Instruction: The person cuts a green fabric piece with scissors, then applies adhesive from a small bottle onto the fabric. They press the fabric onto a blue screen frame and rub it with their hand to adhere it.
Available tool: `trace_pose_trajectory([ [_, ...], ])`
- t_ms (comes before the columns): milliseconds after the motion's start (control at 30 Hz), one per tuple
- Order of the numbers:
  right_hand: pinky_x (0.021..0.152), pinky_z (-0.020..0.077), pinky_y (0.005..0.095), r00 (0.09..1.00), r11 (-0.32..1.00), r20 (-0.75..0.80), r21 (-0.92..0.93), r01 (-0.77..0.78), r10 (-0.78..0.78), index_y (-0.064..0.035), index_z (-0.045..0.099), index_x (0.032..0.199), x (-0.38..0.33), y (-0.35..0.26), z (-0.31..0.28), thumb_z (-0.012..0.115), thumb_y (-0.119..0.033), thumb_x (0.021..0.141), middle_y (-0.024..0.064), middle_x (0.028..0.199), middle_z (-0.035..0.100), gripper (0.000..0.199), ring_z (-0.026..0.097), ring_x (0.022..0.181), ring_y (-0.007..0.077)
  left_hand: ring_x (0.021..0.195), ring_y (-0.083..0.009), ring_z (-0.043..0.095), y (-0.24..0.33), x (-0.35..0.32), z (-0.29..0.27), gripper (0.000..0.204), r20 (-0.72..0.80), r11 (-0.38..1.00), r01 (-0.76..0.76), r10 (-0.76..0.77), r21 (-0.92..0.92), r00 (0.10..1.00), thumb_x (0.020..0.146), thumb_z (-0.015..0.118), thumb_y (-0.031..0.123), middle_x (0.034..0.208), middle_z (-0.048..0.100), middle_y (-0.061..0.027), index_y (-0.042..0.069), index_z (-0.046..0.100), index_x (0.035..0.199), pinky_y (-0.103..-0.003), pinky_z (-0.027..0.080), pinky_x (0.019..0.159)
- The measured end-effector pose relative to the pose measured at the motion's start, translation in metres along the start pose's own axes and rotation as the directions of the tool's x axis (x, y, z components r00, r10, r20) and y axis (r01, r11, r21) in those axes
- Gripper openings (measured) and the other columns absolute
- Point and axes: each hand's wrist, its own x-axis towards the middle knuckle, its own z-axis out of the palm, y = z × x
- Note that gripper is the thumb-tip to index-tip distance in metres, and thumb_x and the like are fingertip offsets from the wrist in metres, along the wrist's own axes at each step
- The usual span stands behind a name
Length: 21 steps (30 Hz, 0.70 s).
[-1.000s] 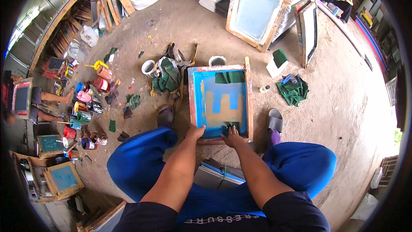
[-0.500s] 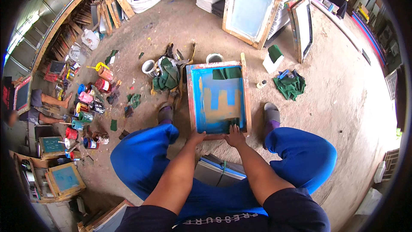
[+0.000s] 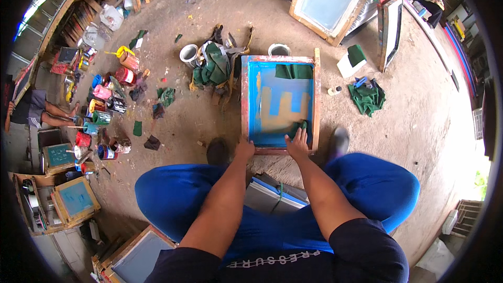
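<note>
A wooden screen-printing frame [image 3: 317, 99] with blue-stained mesh lies between my feet, light letter-like shapes showing in its middle. My left hand [image 3: 244, 148] is closed around its near left corner. Inside the near right corner, my right hand [image 3: 298, 144] presses a dark green cloth [image 3: 296, 124] against the mesh, its fingers stretched over the cloth and partly hiding it. Another folded green cloth [image 3: 293, 72] lies across the far end of the mesh.
Beyond the frame stand a grey-white bucket [image 3: 279, 50] and a pile of green rags [image 3: 215, 65]. To the right are a small bottle [image 3: 334, 90] and a crumpled green cloth [image 3: 367, 97]. Paint cans [image 3: 102, 118] crowd the left; a person sits far left, another far right.
My right hand has slid the cloth a little farther from the frame's near edge. My left hand stays at the corner. The whole view has shifted.
</note>
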Motion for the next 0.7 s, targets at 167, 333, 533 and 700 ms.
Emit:
trace_pose_trajectory([
  [167,0.121,0.0340,0.0552,0.958,0.947,0.150,-0.175,0.268,-0.243,-0.0039,0.028,0.163,-0.027,-0.049,0.045,0.056,-0.056,0.101,0.0230,0.169,0.025,0.086,0.028,0.155,0.0410,0.114,-0.0490,0.067,-0.014,-0.015,0.003,0.071,-0.063,0.996,-0.093,0.094,0.011,0.994,0.102,0.056,0.040,0.123,0.068,-0.0331,0.005,0.034,0.160,-0.056,0.052,0.100],
  [333,0.121,0.0300,0.0553,0.923,0.898,0.130,-0.215,0.383,-0.362,-0.0058,0.034,0.161,-0.041,-0.047,0.057,0.057,-0.054,0.101,0.0166,0.170,0.030,0.080,0.033,0.154,0.0369,0.100,-0.0467,0.071,-0.009,-0.028,-0.001,0.062,-0.164,0.990,-0.121,0.132,0.077,0.978,0.100,0.063,0.033,0.108,0.073,-0.0288,0.002,0.047,0.152,-0.053,0.058,0.087],
  [533,0.126,0.0184,0.0552,0.990,0.972,-0.116,-0.229,0.054,-0.083,0.0021,0.027,0.162,-0.036,-0.036,0.040,0.051,-0.062,0.101,0.0249,0.168,0.027,0.092,0.025,0.156,0.0415,0.095,-0.0446,0.073,0.000,-0.035,-0.005,0.062,-0.153,0.975,-0.081,0.114,0.205,0.982,0.101,0.062,0.030,0.101,0.074,-0.0262,0.001,0.047,0.154,-0.053,0.058,0.085],
  [700,0.127,0.0166,0.0542,0.946,0.939,0.066,-0.112,0.324,-0.318,0.0037,0.029,0.161,-0.039,-0.042,0.043,0.047,-0.060,0.104,0.0247,0.168,0.027,0.087,0.020,0.158,0.0399,0.095,-0.0461,0.073,0.004,-0.042,-0.008,0.054,-0.195,0.976,-0.092,0.130,0.195,0.972,0.101,0.062,0.030,0.098,0.074,-0.0282,-0.002,0.053,0.144,-0.054,0.057,0.084],
])
